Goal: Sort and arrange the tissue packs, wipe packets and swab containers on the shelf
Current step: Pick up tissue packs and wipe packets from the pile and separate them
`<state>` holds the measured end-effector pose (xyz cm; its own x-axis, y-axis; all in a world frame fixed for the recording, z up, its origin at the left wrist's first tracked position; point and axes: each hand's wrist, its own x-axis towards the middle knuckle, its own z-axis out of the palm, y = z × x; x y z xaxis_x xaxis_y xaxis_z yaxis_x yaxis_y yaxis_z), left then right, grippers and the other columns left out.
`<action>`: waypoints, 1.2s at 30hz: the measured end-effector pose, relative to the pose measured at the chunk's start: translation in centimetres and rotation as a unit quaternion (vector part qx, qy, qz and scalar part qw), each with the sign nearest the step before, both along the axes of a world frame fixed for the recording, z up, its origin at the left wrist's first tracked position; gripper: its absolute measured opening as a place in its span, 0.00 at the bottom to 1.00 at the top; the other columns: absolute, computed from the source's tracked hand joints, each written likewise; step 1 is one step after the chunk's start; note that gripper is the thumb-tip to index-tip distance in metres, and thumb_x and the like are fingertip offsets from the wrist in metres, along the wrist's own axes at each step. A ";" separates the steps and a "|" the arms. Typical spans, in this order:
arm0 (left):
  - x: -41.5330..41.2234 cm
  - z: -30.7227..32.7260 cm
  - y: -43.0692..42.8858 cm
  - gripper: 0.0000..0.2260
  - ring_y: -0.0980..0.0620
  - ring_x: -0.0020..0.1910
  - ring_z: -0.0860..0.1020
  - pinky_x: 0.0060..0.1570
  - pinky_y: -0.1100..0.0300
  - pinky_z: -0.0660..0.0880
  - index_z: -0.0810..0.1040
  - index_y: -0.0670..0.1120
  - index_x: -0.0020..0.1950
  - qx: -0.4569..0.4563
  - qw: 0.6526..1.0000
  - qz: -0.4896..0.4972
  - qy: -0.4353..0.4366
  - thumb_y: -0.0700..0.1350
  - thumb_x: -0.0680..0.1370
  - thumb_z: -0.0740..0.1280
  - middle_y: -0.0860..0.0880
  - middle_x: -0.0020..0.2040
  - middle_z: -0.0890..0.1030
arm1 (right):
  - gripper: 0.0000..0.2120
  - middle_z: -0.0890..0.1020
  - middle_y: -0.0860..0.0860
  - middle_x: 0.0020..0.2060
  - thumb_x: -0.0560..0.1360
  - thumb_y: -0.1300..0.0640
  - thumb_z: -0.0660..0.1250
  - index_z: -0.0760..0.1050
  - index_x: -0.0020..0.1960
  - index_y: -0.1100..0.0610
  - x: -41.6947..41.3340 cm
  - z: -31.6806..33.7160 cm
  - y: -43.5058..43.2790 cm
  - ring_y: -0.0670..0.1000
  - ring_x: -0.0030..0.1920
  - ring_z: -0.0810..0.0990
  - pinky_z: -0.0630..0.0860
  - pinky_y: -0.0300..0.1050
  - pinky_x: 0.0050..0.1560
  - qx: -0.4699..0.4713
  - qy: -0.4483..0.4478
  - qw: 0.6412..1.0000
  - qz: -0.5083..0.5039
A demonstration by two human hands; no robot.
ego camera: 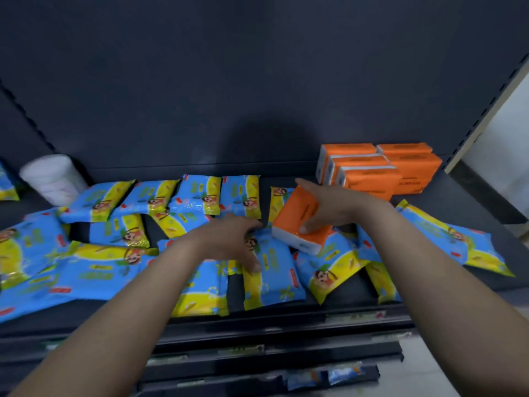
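One tissue pack [294, 214] partly under right hand [325, 206]; swab container [53, 179] blurred.

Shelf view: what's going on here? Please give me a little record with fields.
Right hand: grips an orange tissue pack, tilted
Left hand: rests on a blue wipe packet
Tissue stack: orange, back right of the shelf
Swab tub: white, back left
Loose wipes: scattered and overlapping across the shelf
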<state>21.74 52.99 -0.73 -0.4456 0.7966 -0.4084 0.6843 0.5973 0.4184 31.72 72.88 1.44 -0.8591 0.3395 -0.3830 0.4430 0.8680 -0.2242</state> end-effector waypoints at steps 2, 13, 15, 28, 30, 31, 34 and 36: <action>0.0 -0.4 0.1 0.44 0.46 0.71 0.63 0.68 0.50 0.64 0.58 0.53 0.75 -0.025 0.999 -0.037 0.031 0.56 0.64 0.76 0.51 0.73 0.63 | 0.55 0.62 0.57 0.73 0.62 0.38 0.74 0.41 0.76 0.41 0.3 0.0 -0.7 0.60 0.72 0.61 0.62 0.54 0.71 0.019 0.002 0.999 -0.031; -0.1 0.5 1.2 0.36 0.47 0.62 0.72 0.60 0.52 0.71 0.67 0.44 0.68 -0.016 1.000 0.001 0.011 0.50 0.65 0.78 0.47 0.67 0.70 | 0.22 0.78 0.49 0.44 0.65 0.59 0.77 0.74 0.56 0.55 3.6 2.2 -0.1 0.49 0.45 0.77 0.72 0.40 0.42 -0.111 0.187 0.973 -0.076; 0.2 1.3 1.3 0.36 0.48 0.62 0.72 0.61 0.52 0.72 0.65 0.45 0.70 0.015 0.999 0.035 -0.016 0.47 0.66 0.78 0.49 0.66 0.71 | 0.19 0.78 0.48 0.41 0.64 0.61 0.77 0.73 0.51 0.54 4.2 2.3 0.9 0.48 0.41 0.77 0.74 0.41 0.40 -0.160 0.190 0.965 -0.081; 3.0 5.1 7.8 0.09 0.60 0.33 0.78 0.32 0.66 0.73 0.77 0.50 0.44 0.268 0.944 0.118 -0.150 0.40 0.70 0.75 0.54 0.35 0.81 | 0.16 0.71 0.49 0.29 0.61 0.73 0.65 0.74 0.38 0.52 11.8 5.2 12.4 0.47 0.31 0.69 0.66 0.38 0.29 -0.167 0.364 0.883 -0.243; 3.8 4.8 9.5 0.08 0.54 0.39 0.80 0.36 0.61 0.76 0.78 0.44 0.49 0.287 0.937 0.124 -0.158 0.38 0.72 0.72 0.48 0.41 0.83 | 0.15 0.72 0.49 0.29 0.60 0.71 0.65 0.73 0.37 0.52 12.6 4.3 14.0 0.48 0.31 0.70 0.67 0.40 0.30 -0.157 0.373 0.870 -0.281; 4.1 4.6 10.2 0.09 0.50 0.42 0.80 0.41 0.56 0.76 0.77 0.41 0.51 0.290 0.935 0.128 -0.158 0.37 0.72 0.71 0.44 0.44 0.82 | 0.13 0.72 0.49 0.30 0.60 0.68 0.65 0.73 0.37 0.52 13.0 3.8 14.7 0.48 0.31 0.71 0.68 0.41 0.32 -0.153 0.374 0.866 -0.296; 5.1 4.2 11.7 0.11 0.48 0.43 0.79 0.43 0.54 0.76 0.77 0.40 0.53 0.304 0.927 0.138 -0.169 0.35 0.72 0.71 0.42 0.46 0.81 | 0.12 0.75 0.48 0.31 0.59 0.63 0.65 0.73 0.39 0.50 13.5 2.4 16.6 0.50 0.35 0.75 0.73 0.46 0.37 -0.132 0.369 0.862 -0.323; 5.4 3.8 12.3 0.11 0.51 0.41 0.80 0.39 0.57 0.76 0.77 0.42 0.52 0.307 0.925 0.139 -0.172 0.35 0.72 0.71 0.44 0.45 0.81 | 0.12 0.75 0.48 0.34 0.63 0.64 0.66 0.72 0.42 0.51 13.6 1.4 17.8 0.51 0.37 0.75 0.74 0.46 0.39 -0.125 0.364 0.860 -0.334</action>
<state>27.11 65.29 3.11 -0.5964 0.7994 -0.0723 0.3022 0.3071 0.9024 45.35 90.63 2.89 -0.5469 0.8361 0.0419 0.4869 0.3584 -0.7965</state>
